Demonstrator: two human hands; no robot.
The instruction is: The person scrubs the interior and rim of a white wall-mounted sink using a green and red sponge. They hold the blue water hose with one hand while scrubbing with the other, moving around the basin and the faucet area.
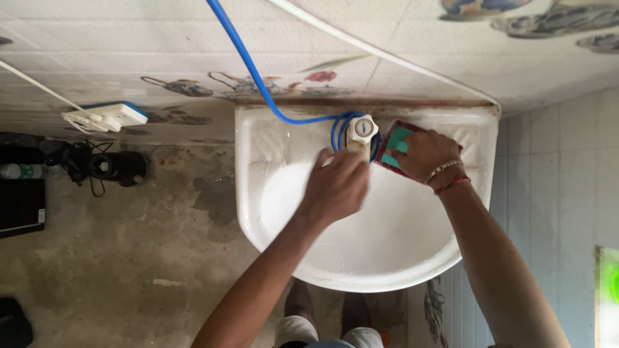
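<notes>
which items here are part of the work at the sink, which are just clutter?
In use:
- white sink
- tap, left hand just below it
- teal and red sponge, held by right hand on the sink's back ledge
- blue hose, looped round the tap

Lying about:
- white power strip
- black device with cables
- plastic bottle

Person viewed from above: both forearms bare, no sleeves visible. Right wrist carries a beaded bracelet and a red thread band. Light shorts at the knees; feet below, blurred.
</notes>
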